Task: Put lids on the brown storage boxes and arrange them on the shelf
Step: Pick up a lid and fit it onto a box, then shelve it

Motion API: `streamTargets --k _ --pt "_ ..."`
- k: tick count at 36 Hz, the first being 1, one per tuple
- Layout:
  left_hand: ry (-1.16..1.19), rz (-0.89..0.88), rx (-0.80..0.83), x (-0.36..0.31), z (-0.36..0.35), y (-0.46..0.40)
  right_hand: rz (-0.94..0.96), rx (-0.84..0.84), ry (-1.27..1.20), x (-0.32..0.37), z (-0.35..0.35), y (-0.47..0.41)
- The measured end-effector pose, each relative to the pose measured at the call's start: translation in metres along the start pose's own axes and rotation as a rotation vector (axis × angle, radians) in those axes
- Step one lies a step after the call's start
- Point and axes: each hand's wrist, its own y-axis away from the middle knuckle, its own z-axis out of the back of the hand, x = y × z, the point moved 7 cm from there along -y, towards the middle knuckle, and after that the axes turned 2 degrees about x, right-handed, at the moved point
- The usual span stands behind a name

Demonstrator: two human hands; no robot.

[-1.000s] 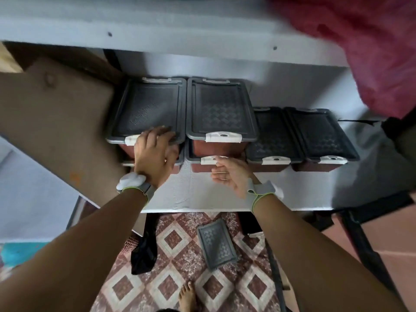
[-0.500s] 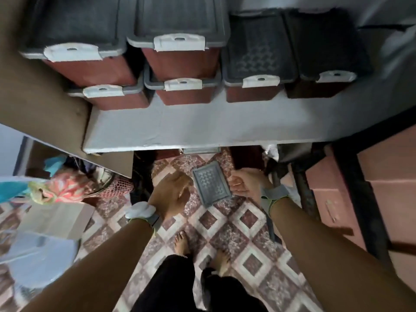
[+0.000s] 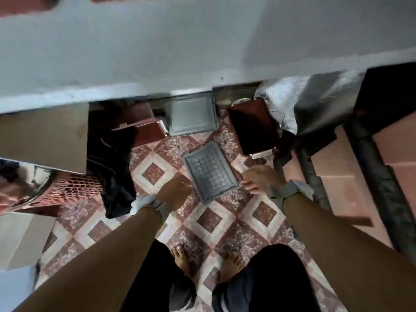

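A grey patterned lid (image 3: 210,172) lies flat on the tiled floor between my hands. My left hand (image 3: 174,186) hangs just left of it with fingers loosely curled, holding nothing. My right hand (image 3: 258,180) hovers just right of the lid, fingers relaxed and empty. Under the shelf a second grey lid (image 3: 192,117) lies on the floor. A brown storage box (image 3: 253,126) stands open to its right, and another brown box (image 3: 144,126) lies tipped to its left. The lidded boxes on the shelf are almost out of view at the top edge.
The pale shelf slab (image 3: 157,52) fills the top of the view. A black cloth (image 3: 114,176) and a red mesh basket (image 3: 74,188) lie at the left, cardboard (image 3: 45,134) above them. A dark metal frame (image 3: 382,188) stands at the right. My bare feet (image 3: 202,262) are below.
The view has tilted down from the shelf to the floor. Both hands dropped from the shelf boxes and now hang on either side of the grey lid on the floor.
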Motion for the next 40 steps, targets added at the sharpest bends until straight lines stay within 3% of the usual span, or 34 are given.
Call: streamTargets --k 7,11,16,21,25,30,36,40 --pt "0.112 0.106 -0.032 0.061 -0.089 -0.121 0.084 -0.049 0.064 -0.042 0.004 -0.117" --pt "0.226 0.114 -0.054 0.090 -0.134 -0.189 0.201 -0.169 0.301 -0.042 0.012 -0.178" --pt "0.373 0.177 -0.185 0.128 -0.174 -0.242 0.252 -0.211 0.233 -0.048 0.022 -0.239" --pt "0.539 0.285 -0.261 0.147 -0.192 -0.264 0.262 -0.257 0.233 -0.034 0.039 -0.273" --pt "0.452 0.378 -0.293 0.165 -0.197 -0.269 0.163 -0.239 0.368 -0.049 0.042 -0.288" --pt "0.555 0.361 -0.300 0.171 -0.209 -0.280 0.116 -0.200 0.477 -0.057 0.037 -0.300" --pt "0.545 0.372 -0.333 0.173 -0.211 -0.288 0.171 -0.282 0.605 -0.047 0.026 -0.302" --pt "0.590 0.322 -0.293 0.183 -0.214 -0.297 0.211 -0.358 0.409 -0.041 0.030 -0.300"
